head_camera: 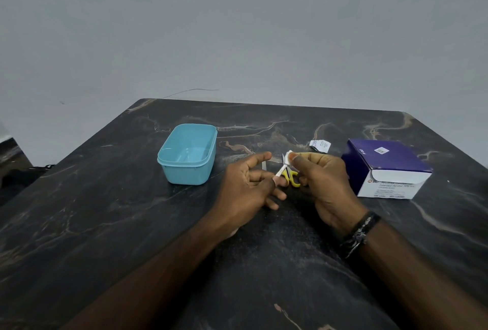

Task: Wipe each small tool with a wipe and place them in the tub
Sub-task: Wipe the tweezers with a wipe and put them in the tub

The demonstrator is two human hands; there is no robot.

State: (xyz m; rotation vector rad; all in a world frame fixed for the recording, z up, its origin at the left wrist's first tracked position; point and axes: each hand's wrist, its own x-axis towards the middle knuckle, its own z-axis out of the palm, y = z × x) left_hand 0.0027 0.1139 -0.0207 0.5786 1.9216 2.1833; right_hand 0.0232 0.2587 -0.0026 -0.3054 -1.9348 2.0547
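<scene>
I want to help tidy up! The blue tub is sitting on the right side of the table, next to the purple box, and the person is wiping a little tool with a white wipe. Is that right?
Not quite. In the head view the blue tub sits on the left side of the table, far from the purple box, which is on the right. The rest holds: the right hand rubs a white wipe on a little tool that the left hand holds.

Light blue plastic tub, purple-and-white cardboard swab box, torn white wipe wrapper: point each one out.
Light blue plastic tub (184, 172): head view, on its front outer wall.
Purple-and-white cardboard swab box (390, 156): head view, on its purple top face.
Torn white wipe wrapper (320, 145): head view, on its printed middle.
</scene>
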